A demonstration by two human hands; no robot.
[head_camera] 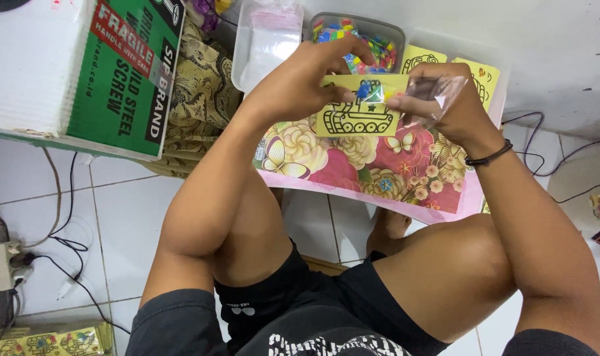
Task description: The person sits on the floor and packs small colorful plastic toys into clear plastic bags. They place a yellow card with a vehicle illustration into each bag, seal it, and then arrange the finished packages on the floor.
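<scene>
Cardboard box (115, 72) sits far left of the yellow tank card (359, 105), which I hold above the flowered tray (352, 168). My left hand (306, 76) pinches the card's upper edge, fingers pressed together. Right of the card, my right hand (438, 102) pinches a clear plastic sleeve (438, 92) against its side. The card looks light, thin and bendable; edges seem the best hold.

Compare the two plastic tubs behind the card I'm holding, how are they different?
The clear tub on the left looks whitish and holds only a flat clear bag; the grey tub on the right is darker and filled with small multicoloured pieces. The left hand partly covers the grey tub, not the clear one. Both are rectangular, open-topped and side by side.
</scene>
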